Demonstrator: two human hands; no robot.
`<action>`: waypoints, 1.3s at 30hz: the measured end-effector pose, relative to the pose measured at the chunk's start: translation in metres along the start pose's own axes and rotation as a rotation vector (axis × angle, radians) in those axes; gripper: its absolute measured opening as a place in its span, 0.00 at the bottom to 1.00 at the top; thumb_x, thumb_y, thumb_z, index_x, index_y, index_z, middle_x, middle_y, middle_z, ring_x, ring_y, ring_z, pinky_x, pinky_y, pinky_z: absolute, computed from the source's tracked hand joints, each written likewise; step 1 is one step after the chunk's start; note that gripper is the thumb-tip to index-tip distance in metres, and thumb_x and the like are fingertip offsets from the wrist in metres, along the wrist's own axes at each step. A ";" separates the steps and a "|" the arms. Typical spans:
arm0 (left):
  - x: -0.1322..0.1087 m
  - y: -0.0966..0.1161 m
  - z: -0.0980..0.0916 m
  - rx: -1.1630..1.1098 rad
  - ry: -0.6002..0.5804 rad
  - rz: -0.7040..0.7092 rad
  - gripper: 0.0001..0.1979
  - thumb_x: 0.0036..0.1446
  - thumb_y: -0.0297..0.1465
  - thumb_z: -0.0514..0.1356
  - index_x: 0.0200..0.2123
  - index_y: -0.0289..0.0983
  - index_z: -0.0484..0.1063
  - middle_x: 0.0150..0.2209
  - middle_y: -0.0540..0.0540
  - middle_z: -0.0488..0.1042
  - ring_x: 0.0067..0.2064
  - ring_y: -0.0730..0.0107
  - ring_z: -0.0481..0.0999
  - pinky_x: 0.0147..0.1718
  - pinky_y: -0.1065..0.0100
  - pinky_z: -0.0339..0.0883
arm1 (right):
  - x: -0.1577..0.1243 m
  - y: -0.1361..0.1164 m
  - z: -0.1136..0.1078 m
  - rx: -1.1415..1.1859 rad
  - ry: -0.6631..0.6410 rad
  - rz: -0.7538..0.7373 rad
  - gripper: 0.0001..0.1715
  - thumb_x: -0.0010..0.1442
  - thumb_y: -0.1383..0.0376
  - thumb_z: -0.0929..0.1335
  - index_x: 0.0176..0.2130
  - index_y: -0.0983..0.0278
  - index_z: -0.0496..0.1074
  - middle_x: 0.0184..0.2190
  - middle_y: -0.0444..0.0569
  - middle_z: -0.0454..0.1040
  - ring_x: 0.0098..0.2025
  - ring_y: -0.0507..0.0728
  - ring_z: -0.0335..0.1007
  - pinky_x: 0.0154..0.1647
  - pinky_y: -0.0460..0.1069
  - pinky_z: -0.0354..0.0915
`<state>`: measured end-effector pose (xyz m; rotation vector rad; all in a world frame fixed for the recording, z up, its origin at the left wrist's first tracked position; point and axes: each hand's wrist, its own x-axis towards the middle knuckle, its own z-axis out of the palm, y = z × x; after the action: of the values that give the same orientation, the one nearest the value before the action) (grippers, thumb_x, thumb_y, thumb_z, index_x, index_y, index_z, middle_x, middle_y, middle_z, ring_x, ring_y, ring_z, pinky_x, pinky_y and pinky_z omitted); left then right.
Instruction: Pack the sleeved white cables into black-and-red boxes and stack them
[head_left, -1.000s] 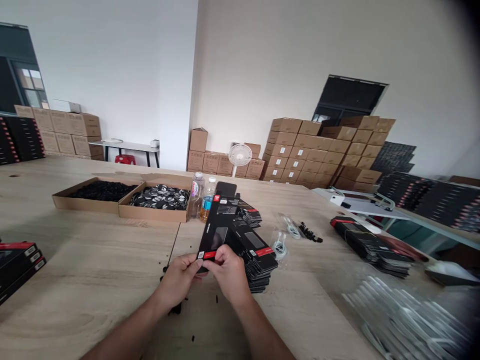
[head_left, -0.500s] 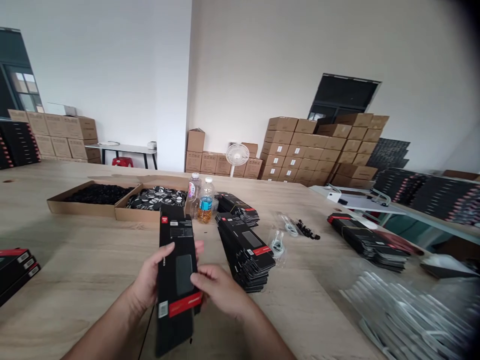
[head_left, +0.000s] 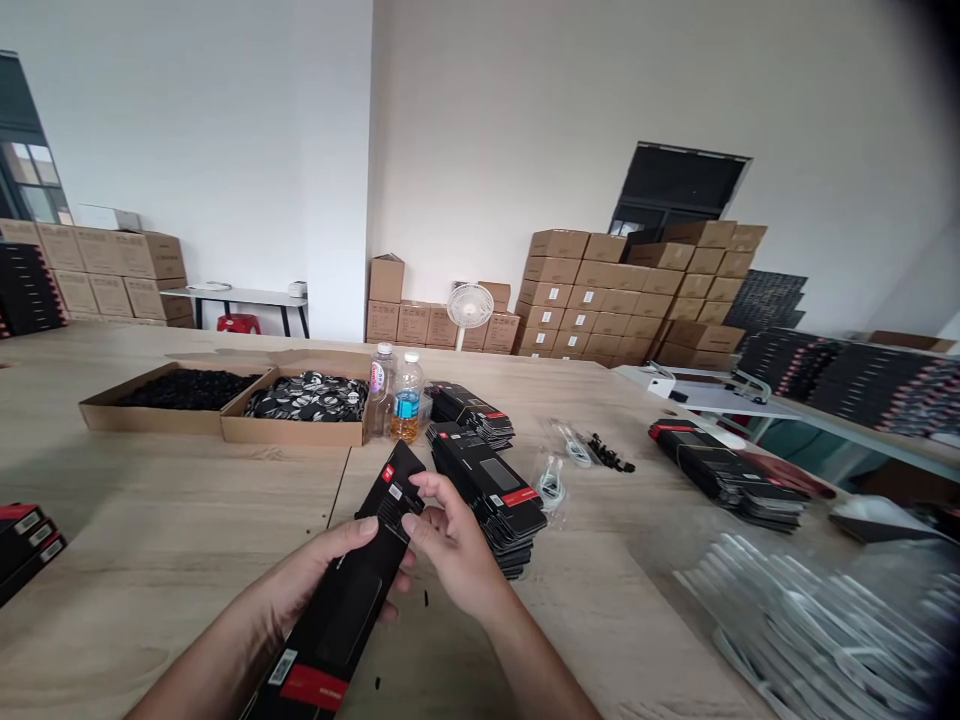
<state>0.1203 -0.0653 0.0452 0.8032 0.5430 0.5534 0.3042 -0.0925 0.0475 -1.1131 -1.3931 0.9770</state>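
A long flat black box point(head_left: 349, 600) with a red band and a small red label is held tilted above the wooden table. My left hand point(head_left: 315, 565) grips it from the left, thumb on its face and fingers underneath. Near the box's upper end, my right hand point(head_left: 454, 540) has its thumb and index finger closed on the right edge. Just right of my hands lies a stack of similar flat black boxes point(head_left: 491, 490), with another banded bundle point(head_left: 469, 412) behind it.
Two cardboard trays hold black parts point(head_left: 191, 388) and round black-and-white pieces point(head_left: 311, 398). Two bottles point(head_left: 406, 400) stand beside them. Bagged white cables point(head_left: 551, 485), small black parts point(head_left: 611, 455), another box bundle point(head_left: 724, 475) and a pile of clear bags point(head_left: 817, 630) lie to the right.
The held box has turned, its top now leaning right and its lower end towards the lower left. My right hand has moved up to its upper end.
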 end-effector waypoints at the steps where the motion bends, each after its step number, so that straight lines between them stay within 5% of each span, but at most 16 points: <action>1: 0.000 0.000 -0.001 0.017 0.021 0.001 0.25 0.50 0.47 0.66 0.43 0.32 0.78 0.40 0.37 0.81 0.40 0.56 0.79 0.38 0.60 0.74 | 0.000 0.001 0.001 -0.052 0.008 -0.014 0.22 0.58 0.59 0.68 0.52 0.56 0.65 0.49 0.48 0.65 0.30 0.50 0.67 0.30 0.48 0.67; 6: 0.002 0.000 -0.006 0.115 0.093 0.012 0.23 0.49 0.46 0.68 0.44 0.37 0.77 0.45 0.39 0.79 0.42 0.56 0.78 0.37 0.60 0.74 | 0.002 0.002 0.004 -0.271 0.119 -0.090 0.18 0.58 0.62 0.68 0.49 0.59 0.70 0.52 0.51 0.65 0.36 0.53 0.68 0.33 0.49 0.66; 12: 0.000 0.000 -0.003 0.157 0.082 0.024 0.23 0.49 0.48 0.67 0.42 0.37 0.77 0.46 0.38 0.78 0.44 0.55 0.78 0.36 0.60 0.74 | 0.000 -0.003 0.003 -0.203 0.103 -0.067 0.18 0.57 0.60 0.69 0.48 0.58 0.71 0.45 0.47 0.71 0.29 0.51 0.65 0.29 0.48 0.62; 16: 0.000 0.000 -0.001 0.140 -0.002 0.009 0.25 0.45 0.46 0.70 0.42 0.37 0.76 0.42 0.38 0.79 0.42 0.55 0.79 0.34 0.61 0.74 | 0.001 -0.007 -0.003 -0.085 0.083 -0.066 0.12 0.56 0.56 0.71 0.36 0.61 0.74 0.32 0.43 0.69 0.31 0.52 0.63 0.32 0.48 0.61; 19: 0.001 0.001 0.000 0.112 -0.027 0.017 0.23 0.46 0.44 0.70 0.42 0.36 0.76 0.39 0.39 0.79 0.36 0.59 0.79 0.30 0.65 0.72 | 0.005 -0.009 -0.012 0.078 0.039 -0.024 0.21 0.59 0.49 0.68 0.26 0.63 0.71 0.20 0.39 0.61 0.25 0.50 0.55 0.27 0.46 0.54; 21: 0.002 0.001 -0.001 0.057 -0.018 0.030 0.22 0.48 0.44 0.69 0.40 0.35 0.76 0.37 0.40 0.79 0.33 0.63 0.78 0.28 0.67 0.71 | 0.006 -0.011 -0.017 0.224 0.112 0.023 0.21 0.59 0.48 0.68 0.32 0.63 0.73 0.19 0.38 0.60 0.21 0.48 0.50 0.23 0.45 0.47; 23: 0.004 -0.001 -0.003 -0.051 -0.098 0.058 0.25 0.48 0.48 0.68 0.41 0.34 0.76 0.38 0.40 0.78 0.33 0.66 0.77 0.28 0.69 0.70 | 0.005 -0.011 -0.019 0.353 0.155 0.054 0.21 0.56 0.50 0.72 0.42 0.62 0.74 0.26 0.41 0.68 0.24 0.49 0.58 0.23 0.45 0.50; 25: 0.006 -0.006 -0.005 -0.169 -0.231 0.078 0.31 0.47 0.52 0.67 0.45 0.33 0.76 0.39 0.40 0.78 0.34 0.66 0.76 0.30 0.69 0.71 | 0.000 -0.008 -0.017 0.437 -0.007 0.094 0.25 0.52 0.51 0.74 0.45 0.62 0.72 0.33 0.45 0.73 0.30 0.52 0.69 0.28 0.45 0.59; 28: 0.010 -0.017 -0.005 -0.207 -0.360 -0.006 0.37 0.48 0.58 0.62 0.43 0.29 0.78 0.36 0.39 0.78 0.33 0.67 0.76 0.31 0.70 0.70 | -0.008 0.002 -0.006 0.551 -0.371 0.180 0.26 0.50 0.48 0.75 0.38 0.64 0.71 0.23 0.41 0.71 0.25 0.54 0.72 0.29 0.49 0.66; 30: 0.014 -0.021 -0.004 -0.141 -0.380 -0.070 0.41 0.48 0.62 0.57 0.41 0.26 0.78 0.34 0.37 0.78 0.32 0.65 0.77 0.34 0.68 0.71 | -0.011 0.008 0.003 0.626 -0.400 0.207 0.27 0.48 0.46 0.75 0.36 0.64 0.70 0.16 0.36 0.65 0.18 0.53 0.68 0.22 0.49 0.65; 32: 0.015 -0.022 -0.001 -0.059 -0.306 -0.056 0.45 0.49 0.65 0.52 0.41 0.25 0.78 0.34 0.35 0.79 0.34 0.59 0.78 0.38 0.64 0.71 | -0.009 0.011 0.008 0.650 -0.310 0.205 0.25 0.49 0.48 0.76 0.35 0.63 0.71 0.12 0.33 0.61 0.15 0.51 0.63 0.20 0.47 0.64; 34: 0.015 -0.018 0.002 0.060 -0.104 0.067 0.41 0.53 0.63 0.50 0.41 0.29 0.79 0.35 0.36 0.80 0.35 0.58 0.78 0.40 0.62 0.70 | -0.004 0.011 0.007 0.632 -0.152 0.174 0.21 0.49 0.52 0.77 0.34 0.64 0.74 0.13 0.35 0.64 0.19 0.52 0.67 0.26 0.48 0.68; 36: 0.013 -0.013 0.005 0.257 0.084 0.242 0.32 0.57 0.57 0.54 0.40 0.33 0.79 0.34 0.41 0.80 0.35 0.59 0.77 0.38 0.63 0.69 | 0.002 0.009 0.002 0.582 0.027 0.133 0.19 0.48 0.55 0.78 0.36 0.64 0.77 0.20 0.42 0.74 0.29 0.55 0.74 0.37 0.51 0.70; 39: 0.012 -0.007 0.008 0.558 0.154 0.396 0.23 0.56 0.49 0.62 0.36 0.34 0.79 0.30 0.45 0.79 0.32 0.63 0.74 0.33 0.68 0.67 | 0.007 0.009 -0.006 0.478 0.148 0.100 0.22 0.49 0.53 0.77 0.39 0.64 0.79 0.31 0.48 0.80 0.40 0.60 0.76 0.47 0.55 0.69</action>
<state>0.1360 -0.0657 0.0410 1.4241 0.6974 0.8486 0.3110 -0.0836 0.0415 -0.8767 -0.9246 1.1969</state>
